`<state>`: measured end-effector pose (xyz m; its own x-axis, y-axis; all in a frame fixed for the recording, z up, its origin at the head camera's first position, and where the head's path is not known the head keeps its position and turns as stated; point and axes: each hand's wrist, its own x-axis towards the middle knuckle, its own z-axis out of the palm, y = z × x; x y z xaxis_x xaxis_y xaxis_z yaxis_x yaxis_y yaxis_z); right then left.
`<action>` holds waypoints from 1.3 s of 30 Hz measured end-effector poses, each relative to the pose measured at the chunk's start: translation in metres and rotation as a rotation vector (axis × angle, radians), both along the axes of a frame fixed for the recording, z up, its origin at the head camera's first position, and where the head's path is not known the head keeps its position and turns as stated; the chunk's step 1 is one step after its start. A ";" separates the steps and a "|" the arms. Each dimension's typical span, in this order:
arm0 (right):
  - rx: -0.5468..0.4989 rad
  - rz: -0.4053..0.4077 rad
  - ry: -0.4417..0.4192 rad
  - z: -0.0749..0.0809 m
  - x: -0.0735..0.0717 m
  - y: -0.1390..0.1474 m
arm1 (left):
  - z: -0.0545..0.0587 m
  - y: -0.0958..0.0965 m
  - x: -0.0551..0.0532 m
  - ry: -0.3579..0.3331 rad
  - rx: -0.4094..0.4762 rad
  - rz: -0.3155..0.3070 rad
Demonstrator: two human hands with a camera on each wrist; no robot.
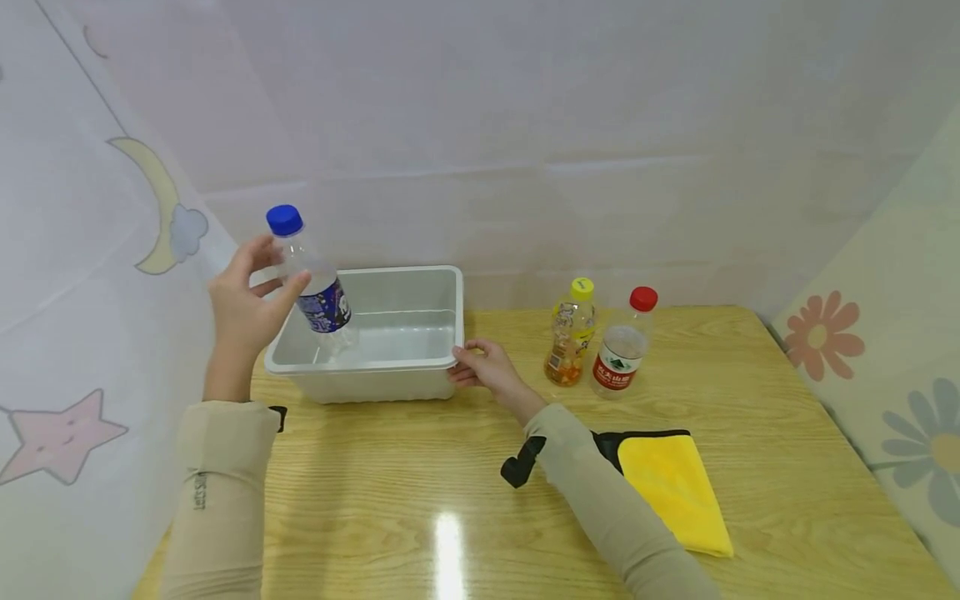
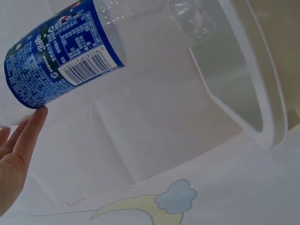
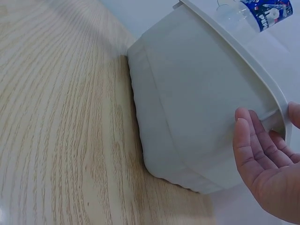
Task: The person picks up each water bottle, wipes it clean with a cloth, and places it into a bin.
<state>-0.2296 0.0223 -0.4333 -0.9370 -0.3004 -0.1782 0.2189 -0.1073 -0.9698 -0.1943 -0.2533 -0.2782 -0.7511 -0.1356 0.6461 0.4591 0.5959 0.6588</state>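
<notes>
My left hand (image 1: 251, 292) grips a clear plastic bottle (image 1: 307, 262) with a blue cap and a blue printed label. The bottle tilts over the left side of a light grey plastic bin (image 1: 382, 383), its base overlapping the bin's inside in the head view. In the left wrist view the bottle's label (image 2: 61, 51) shows a barcode, and only some fingers are visible beside it. At the bin's front right corner, my right hand (image 1: 487, 367) pinches the rim, thumb on top and fingers (image 3: 243, 145) under it along the outer wall.
Right of the bin stand a yellow-capped bottle (image 1: 570, 342) with orange-brown contents and a red-capped bottle (image 1: 622, 346) with a red and white label. A folded yellow cloth (image 1: 675, 492) lies partly beneath my right forearm. White fabric (image 1: 525, 125) hangs behind the wooden table (image 1: 375, 500).
</notes>
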 end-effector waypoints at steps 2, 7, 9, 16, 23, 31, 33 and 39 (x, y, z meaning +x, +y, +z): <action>-0.005 0.002 0.002 0.000 0.000 0.000 | -0.001 -0.003 -0.005 -0.074 -0.021 0.030; -0.008 0.006 0.008 0.001 0.000 0.003 | -0.001 -0.009 -0.019 -0.263 -0.154 0.013; -0.009 0.003 0.008 0.001 0.000 0.004 | -0.001 -0.011 -0.026 -0.306 -0.209 -0.017; 0.003 -0.010 0.019 0.003 -0.002 0.003 | -0.001 -0.020 -0.048 -0.381 -0.296 -0.047; 0.012 0.005 0.021 0.002 -0.002 0.003 | 0.004 -0.029 -0.062 -0.531 -0.383 -0.075; 0.010 0.028 0.039 0.002 -0.003 0.005 | 0.008 -0.040 -0.079 -0.717 -0.471 -0.087; 0.011 0.031 0.037 0.001 -0.004 0.004 | 0.005 -0.044 -0.082 -0.747 -0.435 -0.084; 0.016 0.028 0.023 0.001 -0.002 0.002 | -0.009 -0.054 -0.086 -0.836 -0.362 -0.084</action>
